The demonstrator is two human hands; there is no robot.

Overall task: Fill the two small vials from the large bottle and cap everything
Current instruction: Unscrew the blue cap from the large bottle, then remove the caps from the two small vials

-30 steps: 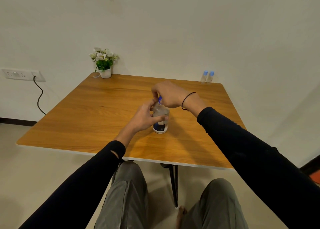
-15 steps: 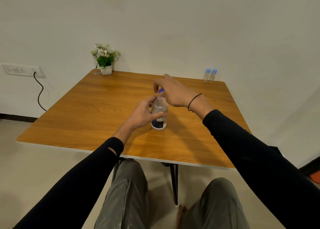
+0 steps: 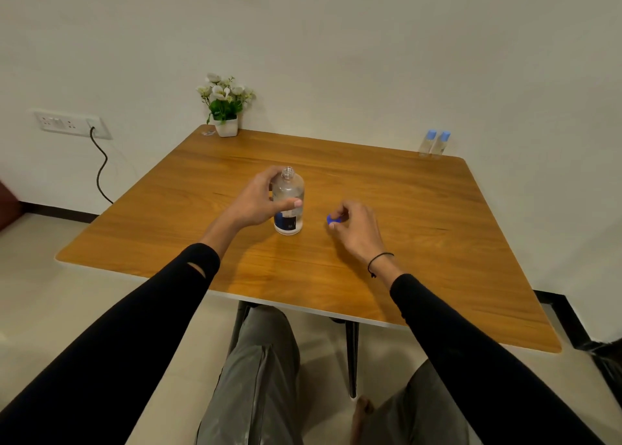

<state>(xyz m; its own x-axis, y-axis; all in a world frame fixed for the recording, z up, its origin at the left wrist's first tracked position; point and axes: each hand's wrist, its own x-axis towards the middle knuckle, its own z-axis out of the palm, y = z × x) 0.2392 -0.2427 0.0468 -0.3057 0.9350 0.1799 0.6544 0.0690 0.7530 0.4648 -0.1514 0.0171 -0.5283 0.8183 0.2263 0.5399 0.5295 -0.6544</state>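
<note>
Left hand (image 3: 259, 200) grips the upright, uncapped bottle (image 3: 288, 205); right hand (image 3: 353, 224) pinches its blue cap (image 3: 333, 220). Both capped vials (image 3: 434, 143) stand upright at the surface's (image 3: 437, 242) far right corner, nearer the right hand.

Bottle (image 3: 288, 205) mid-table (image 3: 437, 259); cap (image 3: 334, 220) right of it; vials (image 3: 435, 143) far right corner; plant (image 3: 225, 106) far left.

Both arms in black sleeves reaching forward, left hand (image 3: 259, 198) wrapped round the large bottle (image 3: 288, 205) — thumb across its front, right hand (image 3: 353, 229) low beside it — fingers (image 3: 340, 213) pinching the blue cap (image 3: 334, 220).
</note>
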